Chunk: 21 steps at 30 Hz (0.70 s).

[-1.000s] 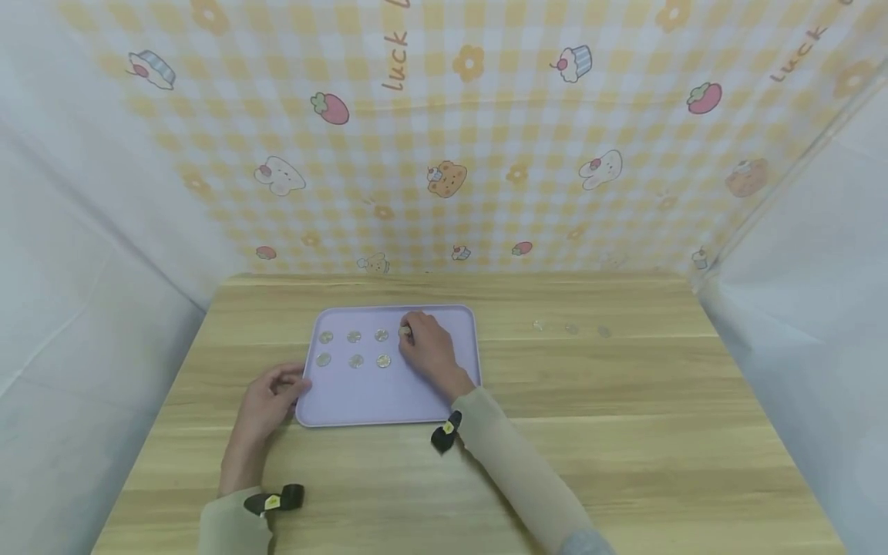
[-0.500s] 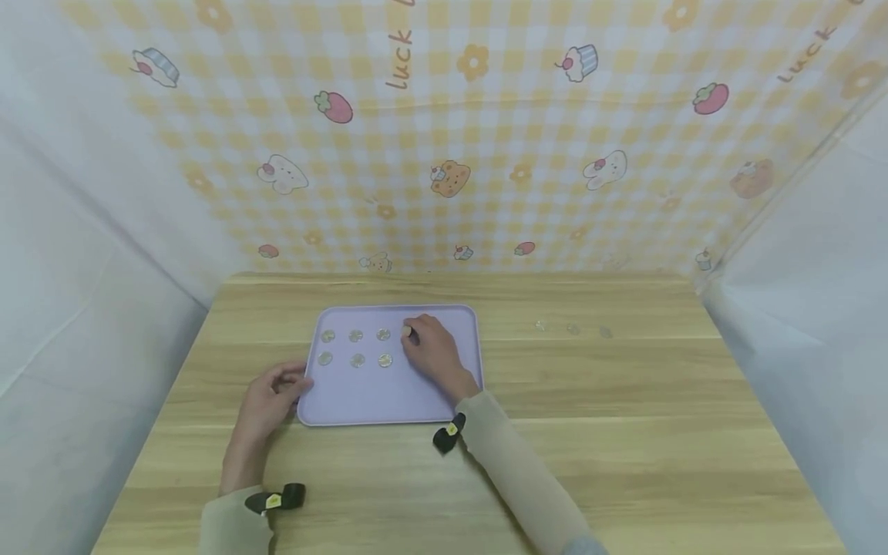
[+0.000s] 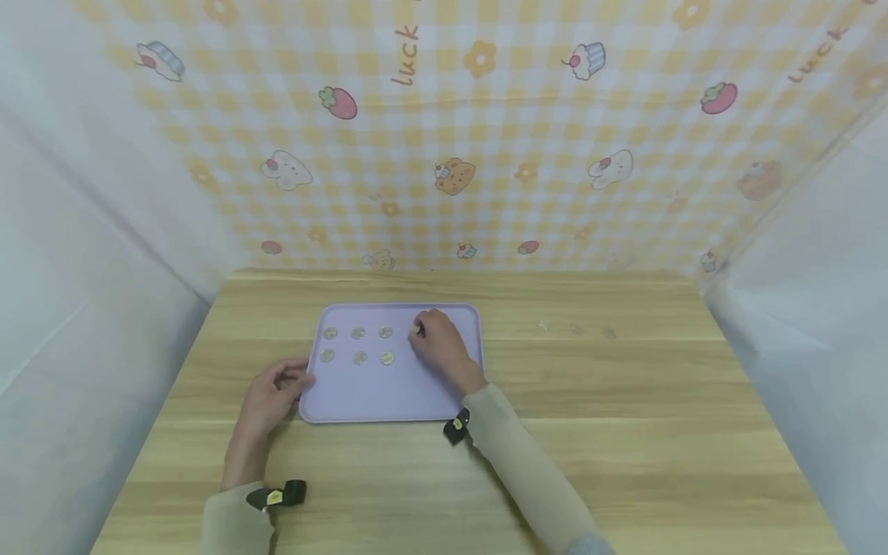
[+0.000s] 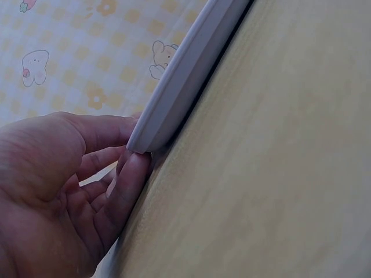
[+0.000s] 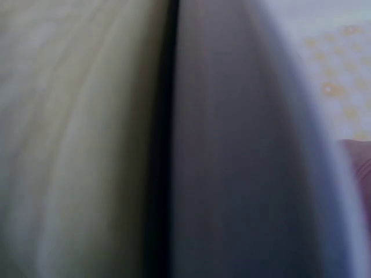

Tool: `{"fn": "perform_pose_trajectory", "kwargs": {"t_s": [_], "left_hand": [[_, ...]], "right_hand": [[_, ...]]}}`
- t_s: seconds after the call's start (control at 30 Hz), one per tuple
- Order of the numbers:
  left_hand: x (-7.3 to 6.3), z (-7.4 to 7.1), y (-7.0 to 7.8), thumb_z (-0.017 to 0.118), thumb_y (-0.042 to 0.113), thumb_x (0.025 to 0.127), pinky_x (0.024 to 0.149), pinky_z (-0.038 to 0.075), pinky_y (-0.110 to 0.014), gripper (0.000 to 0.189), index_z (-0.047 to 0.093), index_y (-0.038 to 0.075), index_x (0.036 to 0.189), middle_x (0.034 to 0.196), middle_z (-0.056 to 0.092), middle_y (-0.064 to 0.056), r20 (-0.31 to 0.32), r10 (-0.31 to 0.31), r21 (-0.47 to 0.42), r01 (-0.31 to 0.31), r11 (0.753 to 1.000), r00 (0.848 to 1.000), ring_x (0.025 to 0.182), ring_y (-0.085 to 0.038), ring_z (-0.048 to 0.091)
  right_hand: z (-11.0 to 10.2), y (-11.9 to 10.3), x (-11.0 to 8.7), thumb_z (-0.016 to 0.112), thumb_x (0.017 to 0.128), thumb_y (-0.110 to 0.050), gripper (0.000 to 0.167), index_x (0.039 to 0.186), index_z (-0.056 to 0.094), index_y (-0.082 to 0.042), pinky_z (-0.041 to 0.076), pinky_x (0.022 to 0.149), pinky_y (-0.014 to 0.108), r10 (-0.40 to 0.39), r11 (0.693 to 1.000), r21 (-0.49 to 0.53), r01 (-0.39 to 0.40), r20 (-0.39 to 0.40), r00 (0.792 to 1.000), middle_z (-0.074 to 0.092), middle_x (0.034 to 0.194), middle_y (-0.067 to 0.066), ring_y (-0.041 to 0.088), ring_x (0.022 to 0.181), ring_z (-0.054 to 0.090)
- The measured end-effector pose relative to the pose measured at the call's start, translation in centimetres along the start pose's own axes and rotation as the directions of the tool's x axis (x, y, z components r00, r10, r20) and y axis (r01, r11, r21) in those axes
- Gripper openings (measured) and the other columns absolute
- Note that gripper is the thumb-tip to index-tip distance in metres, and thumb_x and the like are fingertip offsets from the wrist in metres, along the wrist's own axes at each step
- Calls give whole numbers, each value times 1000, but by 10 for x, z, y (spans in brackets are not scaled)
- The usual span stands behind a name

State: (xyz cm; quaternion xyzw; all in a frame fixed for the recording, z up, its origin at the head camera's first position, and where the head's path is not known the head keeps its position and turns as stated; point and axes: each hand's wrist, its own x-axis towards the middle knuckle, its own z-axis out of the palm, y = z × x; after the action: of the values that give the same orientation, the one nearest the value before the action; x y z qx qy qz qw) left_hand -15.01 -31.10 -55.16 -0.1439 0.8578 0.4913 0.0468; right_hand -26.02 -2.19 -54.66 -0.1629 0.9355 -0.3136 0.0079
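Note:
On the lavender tray (image 3: 388, 393) lie silver coins in two rows of three, among them a back-row coin (image 3: 385, 332) and a front-row coin (image 3: 387, 358). My right hand (image 3: 444, 351) is over the tray's right half, pinching a coin (image 3: 418, 329) between thumb and fingers just right of the back row. Most of that coin is hidden by the fingertips. At the tray's left edge, my left hand (image 3: 270, 397) holds the rim. The left wrist view shows the tray (image 4: 179, 87) pinched at its corner by the left hand (image 4: 64, 185).
Three small, faint round pieces (image 3: 576, 329) lie in a row on the wooden table (image 3: 624, 432), right of the tray. A yellow checked cloth (image 3: 444, 116) hangs behind the table, with white sheets on both sides. Close up in the right wrist view is the tray's side (image 5: 232, 145).
My right hand has shifted slightly to the right over the tray, still pinching the coin. The left hand keeps its grip on the rim. The head view has drifted a little.

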Motion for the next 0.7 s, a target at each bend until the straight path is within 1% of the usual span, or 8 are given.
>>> {"fn": "perform_pose_trajectory", "kwargs": {"t_s": [0.07, 0.13, 0.27, 0.37, 0.47, 0.57, 0.7], "left_hand": [[0, 0, 0, 66, 23, 97, 69, 57, -24, 41, 58, 8, 135, 115, 65, -15, -3, -2, 3, 2, 1000, 1000, 83, -11, 61], [0, -1, 1, 66, 21, 96, 69, 56, -24, 41, 59, 7, 134, 114, 65, -15, -6, -4, 3, 4, 1000, 1000, 83, -12, 61], [-1, 0, 1, 66, 21, 96, 69, 56, -24, 41, 58, 8, 134, 114, 65, -14, -4, -4, 5, 4, 1000, 1000, 83, -12, 61], [0, 1, 1, 66, 21, 96, 69, 56, -24, 41, 58, 8, 135, 113, 65, -14, -4, -2, 6, 2, 1000, 1000, 83, -12, 61], [0, 1, 1, 66, 21, 96, 69, 56, -24, 41, 59, 8, 134, 113, 66, -14, -3, 2, 7, -2, 1000, 1000, 83, -12, 61], [0, 1, 2, 66, 22, 96, 69, 56, -24, 41, 59, 8, 134, 113, 65, -14, 1, 4, 14, -4, 1000, 1000, 83, -12, 61], [-1, 0, 3, 66, 24, 97, 70, 57, -24, 43, 58, 8, 136, 114, 65, -14, 4, -1, 25, 1, 1000, 1000, 84, -12, 61]], "right_hand": [[-1, 1, 0, 65, 89, -10, 9, 94, 68, -2, 51, 78, 30, -11, 1000, -9, 11, -7, 1000, 62, 91, 7, 17, 84, 55], [-2, 1, 0, 65, 87, -8, 6, 90, 67, -3, 50, 77, 29, -13, 1000, -11, 13, 4, 1000, 61, 89, 6, 17, 83, 54], [-7, -3, 1, 65, 85, -5, 2, 84, 66, -3, 47, 75, 28, 24, 1000, -10, -24, 66, 998, 57, 86, 5, 17, 81, 50], [-11, -7, 2, 63, 83, -3, 7, 77, 64, -4, 44, 72, 29, 44, 998, -51, -39, 120, 992, 54, 81, 4, 18, 79, 48], [-15, -9, 2, 62, 78, -1, 9, 71, 62, -5, 41, 69, 29, 50, 995, -94, -36, 150, 987, 52, 78, 4, 18, 76, 46], [-15, -8, 0, 63, 76, -1, 7, 71, 62, -6, 42, 69, 28, 47, 995, -89, -35, 139, 989, 53, 78, 3, 18, 76, 47], [-13, -4, -5, 66, 78, -3, 3, 79, 70, -3, 45, 74, 29, 6, 998, -61, -1, 76, 997, 60, 80, 5, 18, 77, 51]]}}
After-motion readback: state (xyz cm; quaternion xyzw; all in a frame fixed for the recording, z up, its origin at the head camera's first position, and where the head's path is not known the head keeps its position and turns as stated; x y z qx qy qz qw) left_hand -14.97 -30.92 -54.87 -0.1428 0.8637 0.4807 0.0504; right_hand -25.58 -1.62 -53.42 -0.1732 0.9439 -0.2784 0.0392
